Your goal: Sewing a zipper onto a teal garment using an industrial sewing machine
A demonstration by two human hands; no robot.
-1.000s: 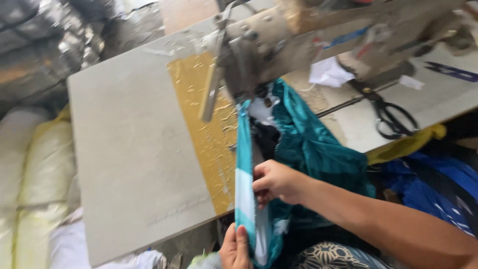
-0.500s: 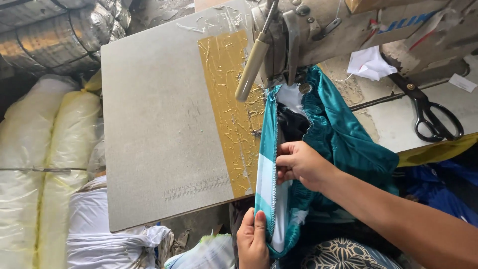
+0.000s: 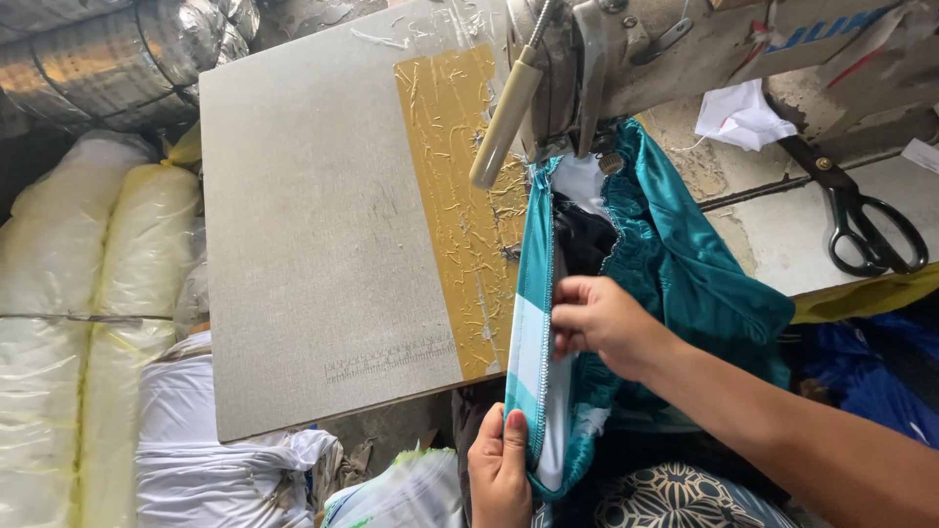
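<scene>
A teal satin garment (image 3: 675,264) with a teal-and-white band runs from under the sewing machine (image 3: 626,59) toward me. The band's stitched edge is pulled taut over the table's front edge. My right hand (image 3: 602,323) pinches the band's edge about midway along. My left hand (image 3: 499,469) grips the band's near end at the bottom of the view, thumb on top. The machine's cream lever (image 3: 504,117) hangs just above the seam's far end.
The grey table (image 3: 313,235) has a worn yellow taped strip (image 3: 455,205) beside the seam. Black scissors (image 3: 866,220) and a white scrap (image 3: 738,112) lie at the right. Plastic-wrapped fabric rolls (image 3: 88,293) are stacked at the left.
The view has shifted left and closer, bringing the rolls into sight. Both hands keep their grip on the band, and my right hand has slid slightly nearer along the seam.
</scene>
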